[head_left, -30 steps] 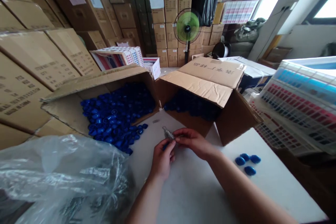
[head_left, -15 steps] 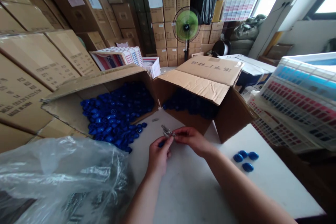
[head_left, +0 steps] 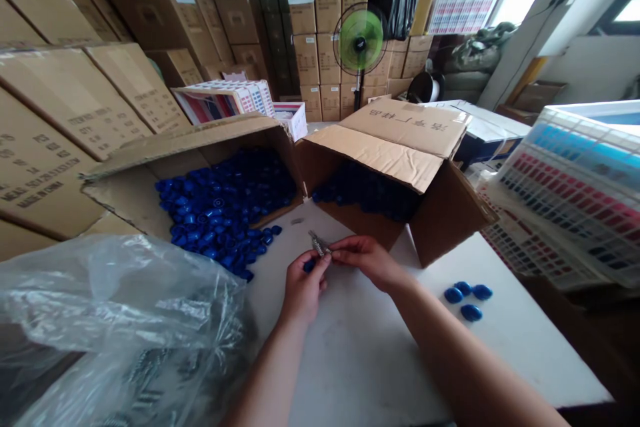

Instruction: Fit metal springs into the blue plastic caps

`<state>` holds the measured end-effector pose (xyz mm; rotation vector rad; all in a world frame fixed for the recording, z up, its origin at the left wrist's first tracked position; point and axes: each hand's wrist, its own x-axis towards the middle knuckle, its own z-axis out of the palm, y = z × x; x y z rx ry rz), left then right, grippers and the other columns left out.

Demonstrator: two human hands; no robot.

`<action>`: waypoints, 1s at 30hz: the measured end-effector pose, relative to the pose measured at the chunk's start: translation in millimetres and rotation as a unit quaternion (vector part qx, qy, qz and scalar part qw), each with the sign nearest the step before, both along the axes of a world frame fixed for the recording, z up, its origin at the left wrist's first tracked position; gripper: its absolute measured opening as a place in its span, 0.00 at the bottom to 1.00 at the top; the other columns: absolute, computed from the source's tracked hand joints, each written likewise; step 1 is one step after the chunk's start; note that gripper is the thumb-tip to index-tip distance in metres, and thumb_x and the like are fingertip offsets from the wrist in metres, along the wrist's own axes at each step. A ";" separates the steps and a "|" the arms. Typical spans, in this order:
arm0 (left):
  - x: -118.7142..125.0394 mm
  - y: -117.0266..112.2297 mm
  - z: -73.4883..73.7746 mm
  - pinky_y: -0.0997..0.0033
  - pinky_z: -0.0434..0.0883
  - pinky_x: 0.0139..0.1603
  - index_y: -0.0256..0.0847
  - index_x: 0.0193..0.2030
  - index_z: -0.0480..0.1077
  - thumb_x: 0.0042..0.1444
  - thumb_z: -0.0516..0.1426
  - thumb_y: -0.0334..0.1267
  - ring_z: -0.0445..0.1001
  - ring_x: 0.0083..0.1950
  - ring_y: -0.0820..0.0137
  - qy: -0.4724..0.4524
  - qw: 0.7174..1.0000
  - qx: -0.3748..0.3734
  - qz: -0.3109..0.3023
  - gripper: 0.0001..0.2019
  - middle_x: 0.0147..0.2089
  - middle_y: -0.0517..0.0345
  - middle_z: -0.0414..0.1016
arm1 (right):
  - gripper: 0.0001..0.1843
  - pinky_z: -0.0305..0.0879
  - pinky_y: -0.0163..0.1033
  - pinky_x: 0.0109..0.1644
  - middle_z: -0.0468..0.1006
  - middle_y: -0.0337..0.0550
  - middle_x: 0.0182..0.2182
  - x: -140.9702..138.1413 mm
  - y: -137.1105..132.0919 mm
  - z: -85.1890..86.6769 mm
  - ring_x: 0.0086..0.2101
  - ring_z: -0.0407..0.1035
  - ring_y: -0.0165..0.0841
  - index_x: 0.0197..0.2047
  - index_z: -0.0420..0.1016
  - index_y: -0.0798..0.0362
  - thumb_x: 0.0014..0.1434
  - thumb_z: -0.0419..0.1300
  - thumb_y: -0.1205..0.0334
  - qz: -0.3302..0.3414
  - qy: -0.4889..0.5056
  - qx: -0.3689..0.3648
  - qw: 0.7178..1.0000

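My left hand (head_left: 304, 288) is shut on a small blue plastic cap (head_left: 309, 266), mostly hidden by its fingers. My right hand (head_left: 363, 260) pinches a small metal spring (head_left: 319, 244), whose tip meets the cap area just above my left fingers. Both hands are close together above a white table (head_left: 360, 360). To the left, a clear plastic bag (head_left: 110, 300) holds more metal springs. Blue caps fill an open cardboard box (head_left: 225, 203) and spill onto the table near my left hand. Several loose blue caps (head_left: 467, 298) lie to the right of my right forearm.
A second open carton (head_left: 367, 197) of blue caps stands behind my hands. Stacked cartons rise on the left and at the back, with a green standing fan (head_left: 359, 39) among them. A crate of colour charts (head_left: 570, 193) sits at the right.
My hands stay together and keep their hold. The spring has shifted slightly against the cap. The whole view has tilted a little, so things sit higher in the picture.
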<state>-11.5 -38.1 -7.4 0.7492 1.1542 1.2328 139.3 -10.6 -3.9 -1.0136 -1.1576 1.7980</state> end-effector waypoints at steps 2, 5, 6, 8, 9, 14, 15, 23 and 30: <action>0.1 1.3 -1.9 0.82 0.53 0.17 0.37 0.37 0.71 0.43 0.67 0.45 0.54 0.20 0.85 -0.003 1.000 0.004 0.010 0.18 0.27 0.66 0.65 | 0.29 0.64 0.26 0.48 0.72 0.47 0.43 -0.9 0.4 2.0 0.40 0.68 0.21 0.48 0.74 0.61 0.46 0.68 0.52 -0.029 -0.009 0.008 1.000; 0.4 3.4 -4.6 0.82 0.52 0.17 0.37 0.37 0.71 0.42 0.67 0.46 0.54 0.20 0.85 0.011 1.000 0.009 0.023 0.20 0.26 0.67 0.63 | 0.32 0.64 0.25 0.46 0.72 0.45 0.41 -1.3 2.5 2.7 0.39 0.67 0.20 0.50 0.73 0.61 0.43 0.70 0.55 -0.091 0.005 0.013 0.996; 0.8 3.8 -4.9 0.82 0.52 0.17 0.37 0.39 0.72 0.42 0.67 0.48 0.54 0.20 0.85 0.024 0.999 0.010 0.024 0.21 0.26 0.67 0.63 | 0.34 0.64 0.25 0.46 0.71 0.45 0.41 -1.0 3.6 2.2 0.38 0.67 0.20 0.52 0.71 0.60 0.42 0.70 0.55 -0.111 0.019 0.005 0.994; 2.0 3.7 -4.1 0.82 0.52 0.18 0.38 0.44 0.73 0.42 0.67 0.50 0.54 0.20 0.85 0.050 0.998 0.004 0.030 0.25 0.27 0.67 0.63 | 0.39 0.66 0.27 0.47 0.71 0.45 0.42 -0.2 6.4 0.8 0.38 0.66 0.20 0.54 0.69 0.59 0.39 0.71 0.55 -0.146 0.051 -0.021 0.988; 2.6 3.3 -3.0 0.82 0.53 0.18 0.39 0.48 0.72 0.42 0.67 0.50 0.54 0.20 0.85 0.057 0.998 0.000 0.037 0.27 0.28 0.67 0.63 | 0.40 0.67 0.29 0.48 0.70 0.46 0.42 0.3 7.8 0.2 0.38 0.66 0.20 0.54 0.68 0.60 0.38 0.71 0.54 -0.160 0.063 -0.037 0.984; 0.0 -2.1 9.0 0.82 0.56 0.21 0.44 0.57 0.67 0.45 0.63 0.43 0.57 0.22 0.84 -0.081 0.993 -0.011 0.083 0.30 0.30 0.67 0.63 | 0.42 0.68 0.31 0.48 0.70 0.47 0.43 -2.6 8.7 1.1 0.39 0.68 0.24 0.51 0.65 0.60 0.34 0.71 0.51 -0.189 0.073 -0.069 0.977; -1.8 -3.4 12.3 0.81 0.58 0.21 0.41 0.56 0.68 0.46 0.61 0.41 0.59 0.23 0.84 -0.137 0.987 -0.022 0.076 0.27 0.30 0.66 0.63 | 0.42 0.68 0.31 0.47 0.70 0.47 0.42 -4.5 7.2 1.6 0.39 0.68 0.24 0.51 0.65 0.60 0.34 0.71 0.50 -0.180 0.066 -0.064 0.979; -25.5 -30.6 30.7 0.79 0.74 0.35 0.39 0.48 0.73 0.47 0.64 0.27 0.77 0.40 0.72 -0.212 0.973 -0.082 0.034 0.19 0.44 0.53 0.76 | 0.32 0.66 0.25 0.43 0.71 0.45 0.39 -16.3 -7.8 7.8 0.36 0.67 0.20 0.46 0.66 0.61 0.44 0.69 0.49 -0.090 0.035 0.022 0.995; -44.6 -77.3 28.2 0.84 0.77 0.32 0.35 0.44 0.74 0.52 0.60 0.25 0.79 0.35 0.74 -0.279 0.943 -0.151 0.103 0.12 0.40 0.49 0.79 | 0.21 0.66 0.25 0.47 0.73 0.46 0.37 -30.8 -50.1 53.5 0.39 0.68 0.21 0.39 0.71 0.63 0.55 0.62 0.50 0.060 -0.079 0.199 0.975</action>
